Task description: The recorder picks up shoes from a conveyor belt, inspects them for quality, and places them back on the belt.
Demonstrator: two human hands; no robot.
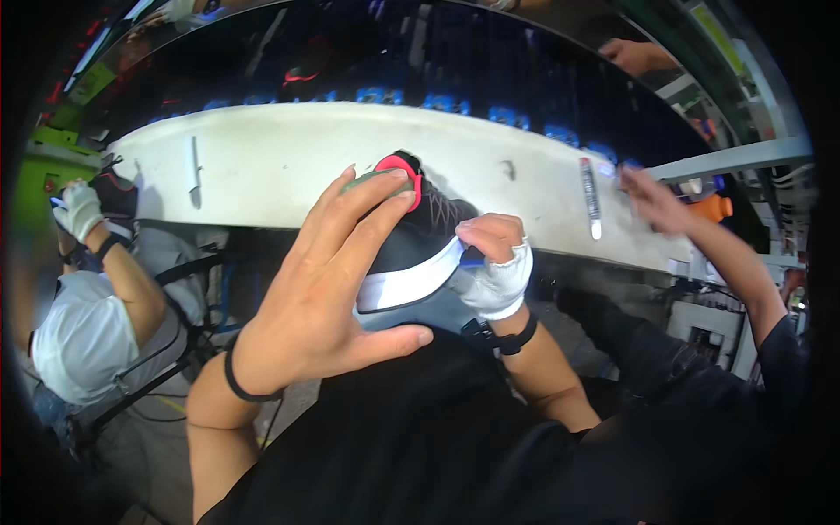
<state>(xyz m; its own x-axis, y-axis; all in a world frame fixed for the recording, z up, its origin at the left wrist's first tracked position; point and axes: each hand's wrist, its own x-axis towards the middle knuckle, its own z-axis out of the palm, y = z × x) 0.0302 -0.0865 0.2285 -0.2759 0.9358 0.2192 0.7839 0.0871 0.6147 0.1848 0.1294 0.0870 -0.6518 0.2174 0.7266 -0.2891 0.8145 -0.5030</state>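
A black shoe (404, 248) with a white midsole, grey outsole, dark laces and a pink-red collar rim is tilted in front of me, held above the bench's near edge. My left hand (319, 271), bare with a black wristband, spans it, fingers over the collar and thumb stretched along the sole side. My right hand (497, 267), in a white glove with bare fingertips, is closed at the other end of the white midsole. A sliver of blue shows under its fingers; what it holds is mostly hidden.
Beyond the shoe runs a white bench (289, 149), bordered by a dark conveyor (350, 61). A marker (591, 199) and a thin grey tool (194, 171) lie on it. At left, a gloved person (80, 210) handles another dark shoe (115, 194); at right, another person's arm (726, 245) reaches in.
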